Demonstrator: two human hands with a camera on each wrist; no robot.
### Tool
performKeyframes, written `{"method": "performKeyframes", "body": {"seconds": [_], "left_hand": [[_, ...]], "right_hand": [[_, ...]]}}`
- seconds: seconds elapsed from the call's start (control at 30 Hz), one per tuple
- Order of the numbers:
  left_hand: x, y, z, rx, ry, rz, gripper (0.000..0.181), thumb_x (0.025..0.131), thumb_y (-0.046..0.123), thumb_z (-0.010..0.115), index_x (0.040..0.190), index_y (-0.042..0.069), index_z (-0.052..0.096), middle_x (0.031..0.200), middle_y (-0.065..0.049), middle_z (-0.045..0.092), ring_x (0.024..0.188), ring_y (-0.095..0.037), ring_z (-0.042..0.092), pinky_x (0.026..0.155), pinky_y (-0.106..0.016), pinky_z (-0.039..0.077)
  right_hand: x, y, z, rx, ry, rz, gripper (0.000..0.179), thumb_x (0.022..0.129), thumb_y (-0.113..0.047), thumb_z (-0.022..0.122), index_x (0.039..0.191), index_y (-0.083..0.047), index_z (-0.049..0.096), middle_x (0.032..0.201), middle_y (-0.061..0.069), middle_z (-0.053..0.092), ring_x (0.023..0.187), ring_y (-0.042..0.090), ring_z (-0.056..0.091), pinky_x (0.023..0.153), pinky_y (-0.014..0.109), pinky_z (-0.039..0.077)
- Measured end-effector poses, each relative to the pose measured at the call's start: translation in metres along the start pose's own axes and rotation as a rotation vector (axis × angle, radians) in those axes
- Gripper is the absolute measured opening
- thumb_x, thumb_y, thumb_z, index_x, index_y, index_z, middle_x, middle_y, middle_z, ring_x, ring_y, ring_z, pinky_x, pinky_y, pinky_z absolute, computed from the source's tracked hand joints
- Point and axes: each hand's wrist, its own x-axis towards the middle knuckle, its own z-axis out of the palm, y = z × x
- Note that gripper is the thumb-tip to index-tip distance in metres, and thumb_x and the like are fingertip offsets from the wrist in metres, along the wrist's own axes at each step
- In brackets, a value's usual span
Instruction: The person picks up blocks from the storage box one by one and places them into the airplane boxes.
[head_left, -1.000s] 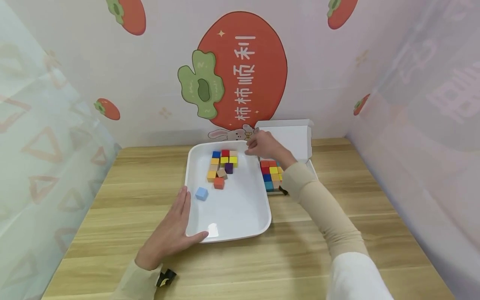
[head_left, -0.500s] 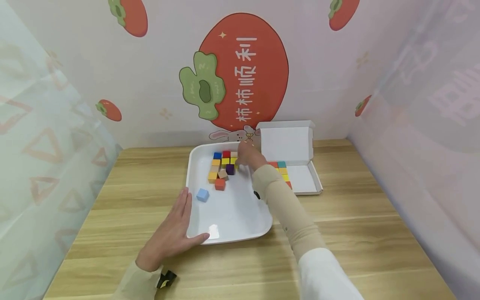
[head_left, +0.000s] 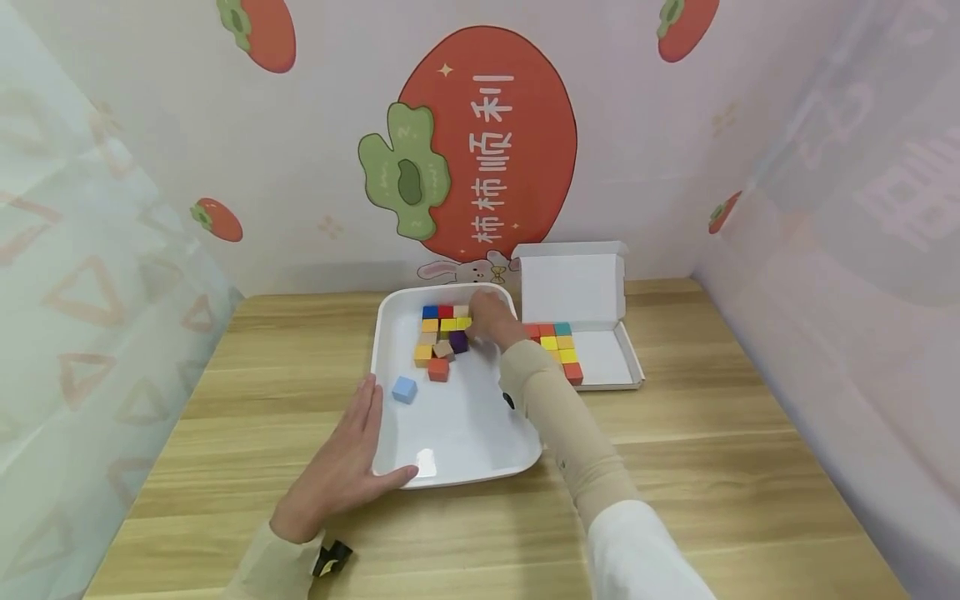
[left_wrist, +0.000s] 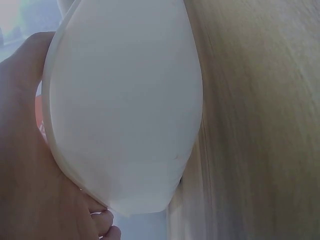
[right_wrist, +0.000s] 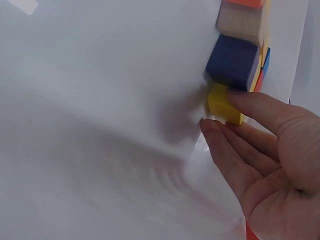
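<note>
A white tray point(head_left: 480, 446) holds several coloured wooden cubes in its upper part. My left hand point(head_left: 341, 462) rests on the tray's near left corner with straight fingers along its side; in the left wrist view that hand point(left_wrist: 35, 150) lies against the tray's outer wall point(left_wrist: 125, 105). Over the far right of the cubes, my right hand point(head_left: 493, 318) reaches into the tray. Up close, the right hand point(right_wrist: 270, 160) has its thumb and fingers at a yellow cube point(right_wrist: 219, 104), pinching it. Touching that cube is a dark purple cube point(right_wrist: 232, 62). A light blue cube point(head_left: 404, 390) sits apart.
Right of the tray stands an open white box point(head_left: 600, 354) with its lid up, holding rows of coloured cubes point(head_left: 555, 342), partly hidden by the right sleeve. A small black object point(head_left: 332, 558) lies beside the left wrist. Patterned walls surround the wooden table point(head_left: 750, 467).
My right hand has moved from the tray's far right rim left and down onto the cubes. The cubes near it have shifted slightly left. My left hand has stayed put.
</note>
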Motion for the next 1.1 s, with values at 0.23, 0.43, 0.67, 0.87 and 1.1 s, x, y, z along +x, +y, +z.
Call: {"method": "performKeyframes", "body": {"seconds": [0.23, 0.43, 0.67, 0.87, 1.1], "left_hand": [[-0.001, 0.001, 0.001, 0.004, 0.006, 0.007, 0.128, 0.086, 0.074, 0.067, 0.168, -0.002, 0.006, 0.178, -0.021, -0.004, 0.165, -0.042, 0.007, 0.127, -0.061, 0.029], [0.001, 0.001, 0.0, -0.005, 0.002, 0.005, 0.127, 0.087, 0.074, 0.067, 0.168, -0.001, 0.005, 0.179, -0.02, -0.005, 0.165, -0.042, 0.007, 0.127, -0.061, 0.029], [0.0, 0.002, 0.0, -0.005, 0.009, 0.005, 0.127, 0.086, 0.074, 0.067, 0.168, -0.003, 0.007, 0.178, -0.021, -0.004, 0.165, -0.043, 0.007, 0.127, -0.062, 0.028], [0.0, 0.0, 0.002, -0.004, 0.007, 0.017, 0.128, 0.087, 0.074, 0.067, 0.168, -0.003, 0.005, 0.178, -0.021, -0.005, 0.165, -0.043, 0.006, 0.128, -0.061, 0.028], [0.002, -0.001, 0.001, -0.011, -0.011, 0.003, 0.128, 0.086, 0.074, 0.067, 0.168, -0.001, 0.004, 0.179, -0.019, -0.007, 0.166, -0.041, 0.005, 0.128, -0.06, 0.026]], "right_hand": [[-0.01, -0.005, -0.019, 0.021, -0.016, -0.041, 0.029, 0.093, -0.019, 0.082, 0.118, -0.005, 0.073, 0.112, 0.009, 0.07, 0.104, 0.027, 0.063, 0.098, 0.042, 0.061], [-0.022, -0.008, -0.05, 0.022, -0.012, -0.103, 0.031, 0.093, -0.019, 0.083, 0.12, -0.005, 0.077, 0.121, 0.008, 0.066, 0.107, 0.027, 0.062, 0.098, 0.04, 0.061], [-0.04, 0.01, -0.078, 0.05, 0.026, -0.115, 0.028, 0.09, -0.019, 0.086, 0.115, -0.01, 0.079, 0.11, 0.006, 0.071, 0.105, 0.025, 0.062, 0.089, 0.037, 0.063], [-0.058, 0.042, -0.096, 0.026, 0.025, -0.119, 0.029, 0.09, -0.018, 0.085, 0.117, -0.01, 0.079, 0.111, 0.008, 0.074, 0.098, 0.027, 0.066, 0.09, 0.037, 0.064], [-0.079, 0.089, -0.112, -0.008, 0.045, -0.112, 0.029, 0.091, -0.016, 0.083, 0.118, -0.007, 0.079, 0.115, 0.011, 0.076, 0.1, 0.028, 0.069, 0.095, 0.042, 0.064]]}}
